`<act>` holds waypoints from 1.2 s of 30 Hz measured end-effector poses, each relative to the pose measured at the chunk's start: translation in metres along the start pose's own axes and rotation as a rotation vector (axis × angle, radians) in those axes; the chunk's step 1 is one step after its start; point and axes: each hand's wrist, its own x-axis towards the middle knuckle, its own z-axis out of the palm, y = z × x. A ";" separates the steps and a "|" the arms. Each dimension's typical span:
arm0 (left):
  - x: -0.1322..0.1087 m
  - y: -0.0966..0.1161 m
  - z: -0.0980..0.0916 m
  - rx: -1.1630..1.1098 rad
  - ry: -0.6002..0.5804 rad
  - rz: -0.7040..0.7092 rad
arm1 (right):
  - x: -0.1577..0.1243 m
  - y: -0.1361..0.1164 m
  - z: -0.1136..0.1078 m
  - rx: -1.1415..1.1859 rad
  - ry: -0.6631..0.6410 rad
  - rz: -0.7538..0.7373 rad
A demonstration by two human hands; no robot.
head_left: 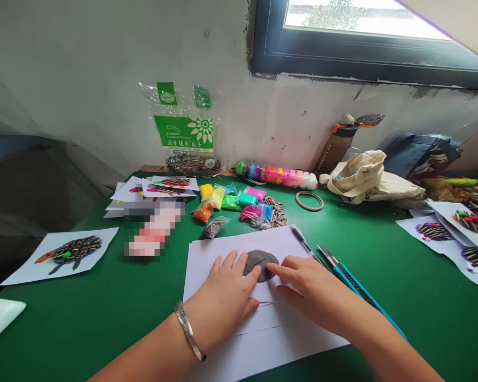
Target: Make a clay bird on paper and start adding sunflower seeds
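You have the dark grey modelling clay [258,257] already flattened into one broad patch, lying on the upper part of the white paper [271,358] in front of you on the green worktop [143,313]. That much looks done; the rim seems to need more evening. No seeds or other colours show on it: the striped sunflower seeds [278,215] lie loose beyond the paper, beside the bagged coloured clays [247,199], so any such additions are not yet made.

The patch is roughly oval, matte and thin-looking, with shallow creases across its face and a slightly ragged outline. Your fingers hide part of its lower edge.

Your left hand [225,294] has its grip spread, the thumb on the clay and the other fingers fanned beside it. Your right hand [313,292] touches the right edge with the index finger; its grip is loosely parted, with the thumb apart below, pinching nothing.
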 end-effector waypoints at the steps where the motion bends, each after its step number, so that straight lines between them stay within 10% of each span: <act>1: 0.000 0.000 0.000 -0.002 -0.005 -0.001 | 0.000 0.000 0.000 0.003 0.000 -0.003; 36: 0.000 0.001 0.000 -0.045 0.016 0.001 | 0.002 0.006 -0.009 0.041 -0.051 0.066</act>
